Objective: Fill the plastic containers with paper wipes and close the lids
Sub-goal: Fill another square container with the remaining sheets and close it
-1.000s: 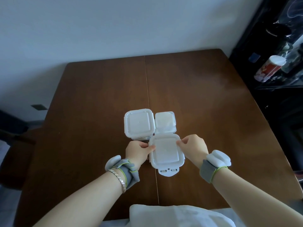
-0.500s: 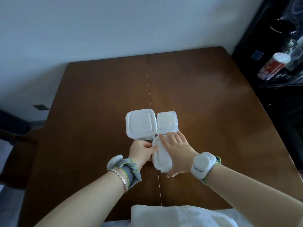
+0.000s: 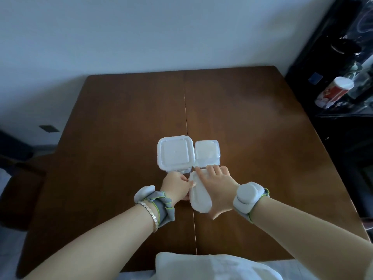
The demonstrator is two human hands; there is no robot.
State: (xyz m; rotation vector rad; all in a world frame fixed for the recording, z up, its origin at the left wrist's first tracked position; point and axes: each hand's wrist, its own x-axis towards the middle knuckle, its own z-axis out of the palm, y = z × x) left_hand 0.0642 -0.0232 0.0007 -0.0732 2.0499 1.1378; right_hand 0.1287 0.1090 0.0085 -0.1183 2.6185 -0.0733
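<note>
Three white plastic containers stood clustered just short of the centre of the surface (image 3: 252,128), toward 6 o'clock. The large container (image 3: 174,153) at 11 o'clock of the group wore its lid and looked finished. The small container (image 3: 207,152) touching it at 1 o'clock showed a white top, though whether that was a lid latched down or wipes could not be told. The near container (image 3: 194,199) at 6 o'clock was the one in hand. The left hand (image 3: 177,186) gripped its left edge with curled fingers and thumb. The right hand (image 3: 217,187) lay flat across its lid (image 3: 200,200), fingers straight and spread open, pressing down and holding nothing. The work therefore seemed close to its end, with this lid probably needing to be seated and its clips snapped.

The surface was dark brown wood with a thin seam running from 12 to 6 o'clock. A pale wall (image 3: 141,33) rose at 12 o'clock. A dark shelf (image 3: 343,128) at 2 o'clock held a red-and-white can (image 3: 334,91). A dark chair (image 3: 18,178) stood at 9 o'clock, and white cloth (image 3: 212,267) lay at 6 o'clock.
</note>
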